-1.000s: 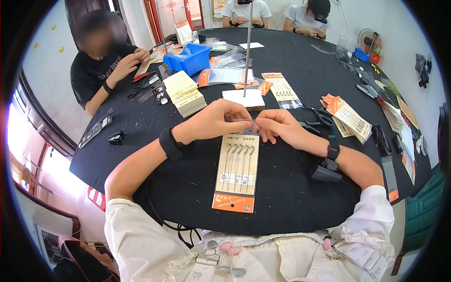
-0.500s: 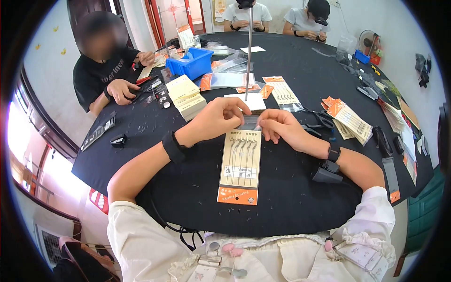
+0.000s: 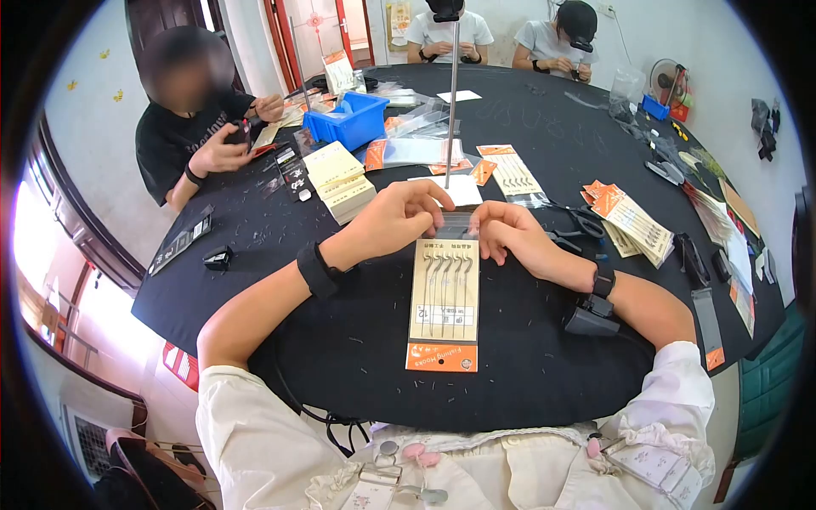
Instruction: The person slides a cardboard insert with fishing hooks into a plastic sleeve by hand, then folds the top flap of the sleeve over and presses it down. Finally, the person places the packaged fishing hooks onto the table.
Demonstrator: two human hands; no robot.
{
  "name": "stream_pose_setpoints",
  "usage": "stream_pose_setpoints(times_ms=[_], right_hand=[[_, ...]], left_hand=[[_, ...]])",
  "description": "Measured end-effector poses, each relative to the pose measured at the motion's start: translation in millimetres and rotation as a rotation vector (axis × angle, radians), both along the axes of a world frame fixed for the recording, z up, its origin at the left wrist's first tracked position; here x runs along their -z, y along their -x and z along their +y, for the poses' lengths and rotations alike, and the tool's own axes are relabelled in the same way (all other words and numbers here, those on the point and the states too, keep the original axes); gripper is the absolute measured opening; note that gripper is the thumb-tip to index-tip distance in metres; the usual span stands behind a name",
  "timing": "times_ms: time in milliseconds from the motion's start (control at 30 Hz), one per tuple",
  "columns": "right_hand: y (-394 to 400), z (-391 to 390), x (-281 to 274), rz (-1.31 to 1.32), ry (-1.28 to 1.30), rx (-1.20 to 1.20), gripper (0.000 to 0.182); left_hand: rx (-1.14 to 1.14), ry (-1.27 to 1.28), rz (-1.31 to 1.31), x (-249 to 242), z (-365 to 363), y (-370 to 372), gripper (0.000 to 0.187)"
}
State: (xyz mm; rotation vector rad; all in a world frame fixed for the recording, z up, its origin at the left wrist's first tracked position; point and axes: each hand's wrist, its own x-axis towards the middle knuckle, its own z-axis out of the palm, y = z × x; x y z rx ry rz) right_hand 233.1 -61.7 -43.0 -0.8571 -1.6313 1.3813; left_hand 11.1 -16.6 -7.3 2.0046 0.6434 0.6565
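A fishing hook packet (image 3: 444, 297) lies on the black cloth in front of me, its orange header toward me. Several hooks with long shanks show on a cream card inside the clear sleeve. The sleeve's clear flap at the far end lies between my hands. My left hand (image 3: 393, 219) pinches the flap's left side, thumb and index finger closed. At its right side, my right hand (image 3: 513, 238) is closed on the flap's edge, with its fingertips partly hidden. Just beyond my fingers is a stack of white cards (image 3: 459, 189) beside a metal pole (image 3: 452, 110).
Cream card stacks (image 3: 340, 180) and a blue bin (image 3: 348, 123) stand at left. To the right lie scissors (image 3: 582, 223) and a pile of filled packets (image 3: 629, 219). Across the table at left, a co-worker's hand (image 3: 223, 151) holds a dark item. Two more people sit behind.
The packet has shifted slightly right and straightened, with my hands staying at its far end. The left co-worker's hand has risen off the table with a dark item.
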Motion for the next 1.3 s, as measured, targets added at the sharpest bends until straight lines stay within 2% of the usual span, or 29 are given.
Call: stream_pose_setpoints(times_ms=[167,233,467,767,833,1000,1067,1300], right_hand=[[0.0,-0.2,0.0,0.056,0.055,0.042,0.013],[1.4,1.1,1.6,0.038,0.028,0.034,0.014],[5.5,-3.3,-2.4,-0.024,-0.01,0.004,0.015],[1.7,0.5,1.8,0.028,-0.015,0.038,0.01],[0.6,1.3,1.9,0.025,-0.01,0.029,0.011],[0.9,-0.1,0.5,0.01,-0.013,0.038,0.015],[0.9,0.0,-0.2,0.055,0.011,0.041,0.015],[-1.0,3.1,3.3,0.04,0.011,0.048,0.019]], left_hand=[[0.026,0.062,0.009,3.3,1.3,-0.4,0.024],[0.121,0.062,-0.042,5.2,2.2,-0.7,0.018],[0.143,0.015,0.016,0.4,-0.6,-1.0,0.019],[0.0,-0.025,0.057,4.8,4.7,1.1,0.016],[-0.062,0.017,-0.009,5.5,5.8,-0.1,0.015],[-0.053,0.032,-0.027,5.3,5.5,0.5,0.015],[-0.056,-0.09,0.066,3.5,4.7,1.5,0.015],[-0.063,-0.103,0.046,2.7,4.4,1.3,0.019]])
